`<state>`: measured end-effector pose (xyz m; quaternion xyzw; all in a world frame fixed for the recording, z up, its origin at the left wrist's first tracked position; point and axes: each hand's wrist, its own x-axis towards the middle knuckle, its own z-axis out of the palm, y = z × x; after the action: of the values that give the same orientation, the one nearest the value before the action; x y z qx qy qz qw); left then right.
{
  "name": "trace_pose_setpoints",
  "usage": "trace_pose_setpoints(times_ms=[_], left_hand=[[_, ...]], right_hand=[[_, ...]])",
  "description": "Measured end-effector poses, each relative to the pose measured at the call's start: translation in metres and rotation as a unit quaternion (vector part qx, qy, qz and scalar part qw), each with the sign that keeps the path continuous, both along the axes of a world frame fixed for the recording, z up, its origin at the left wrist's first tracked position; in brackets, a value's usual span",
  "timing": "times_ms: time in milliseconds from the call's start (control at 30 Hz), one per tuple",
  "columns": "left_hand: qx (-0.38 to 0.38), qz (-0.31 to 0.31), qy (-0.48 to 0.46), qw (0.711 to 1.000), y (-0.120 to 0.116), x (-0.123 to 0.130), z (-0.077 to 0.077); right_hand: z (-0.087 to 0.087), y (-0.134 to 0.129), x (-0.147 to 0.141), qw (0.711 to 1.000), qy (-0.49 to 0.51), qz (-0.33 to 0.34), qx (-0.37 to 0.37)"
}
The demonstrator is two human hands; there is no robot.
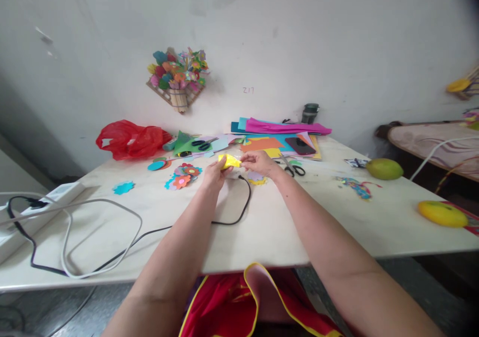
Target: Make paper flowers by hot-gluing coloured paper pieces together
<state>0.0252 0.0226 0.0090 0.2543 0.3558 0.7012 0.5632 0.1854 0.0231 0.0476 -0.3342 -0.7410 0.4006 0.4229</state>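
My left hand (214, 175) is closed around a small yellow tapered tube (229, 161) with a shiny, crumpled surface, above the middle of the table. Its narrow end points right, towards my right hand (258, 162). The fingertips of that hand are pinched together close to the narrow end; what they hold is too small to make out. Beneath my hands lies the end of a black cable (247, 202). Yellow and lilac paper flowers (256, 178) lie under my right hand. Red, orange and blue paper flowers (182, 176) are left of my left hand.
Scissors (292, 167) lie right of my right hand; another pair (204, 143) sits behind on papers. A phone (300, 145) rests on coloured sheets (262, 143). A red plastic bag (132, 140), a power strip (48, 212) with cables, and two mangoes (384, 169) are around.
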Motion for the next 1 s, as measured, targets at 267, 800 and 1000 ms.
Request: trace_pose_setpoints(times_ms=[267, 800, 1000], left_hand=[[0.007, -0.008, 0.006, 1.000, -0.0031, 0.0049, 0.0034], [0.020, 0.003, -0.003, 1.000, -0.0017, 0.0018, 0.0025], [0.023, -0.003, 0.007, 1.000, -0.0026, 0.0028, 0.0017]], right_hand=[[-0.0089, 0.0065, 0.0024, 0.999, -0.028, 0.031, 0.035], [-0.0056, 0.0038, 0.0054, 0.998, 0.027, 0.060, -0.024], [-0.0083, 0.0058, 0.0056, 0.995, 0.041, 0.070, -0.056]])
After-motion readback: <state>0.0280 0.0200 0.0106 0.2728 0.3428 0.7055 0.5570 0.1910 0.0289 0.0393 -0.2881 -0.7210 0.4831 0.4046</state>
